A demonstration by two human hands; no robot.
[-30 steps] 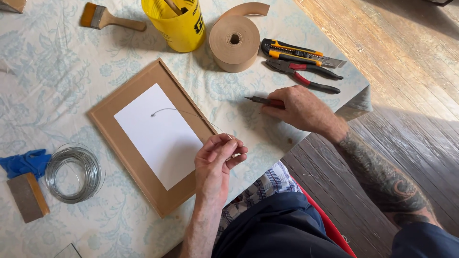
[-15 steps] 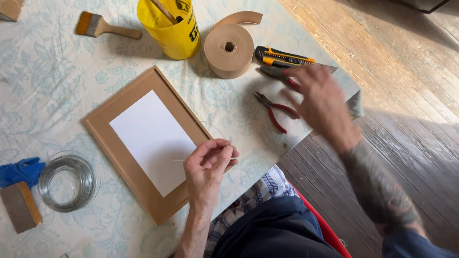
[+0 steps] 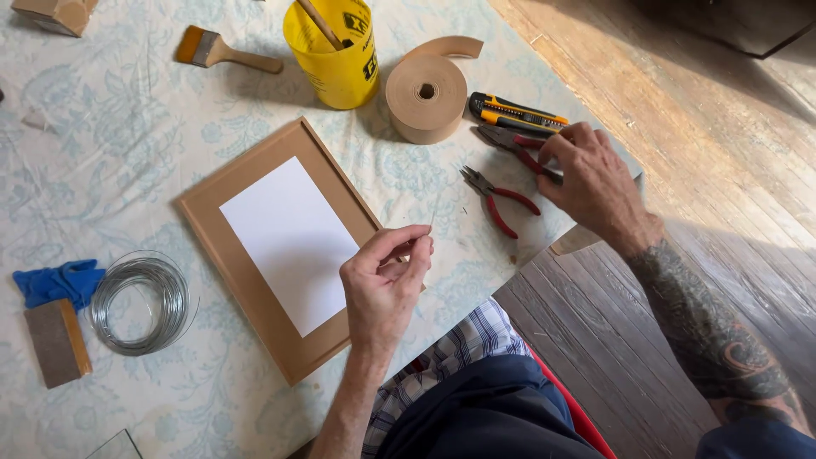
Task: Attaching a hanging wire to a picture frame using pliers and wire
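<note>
Nearest the person, the left hand [image 3: 382,285] hovers over the lower right edge of the flat brown wooden picture frame [image 3: 255,161] with its white paper centre, thumb and forefinger pressed together on a short thin piece of wire [image 3: 433,218] that sticks up from the fingertips. Left of the frame lie a coil of silver wire [image 3: 138,303], a blue cloth [image 3: 58,280] and a brown sanding block [image 3: 56,342]. Further out, small red-handled pliers [image 3: 498,198] rest alone on the pale patterned tablecloth [image 3: 102,127]. Beyond them the right hand [image 3: 586,183] curls its fingers around the handles of a second, darker pair of red-handled pliers [image 3: 510,144], just beside a yellow and black utility knife [image 3: 516,111]. Farthest stand a roll of brown paper tape [image 3: 425,98], a yellow plastic tub [image 3: 334,53] and a wooden-handled paintbrush [image 3: 223,53].
</note>
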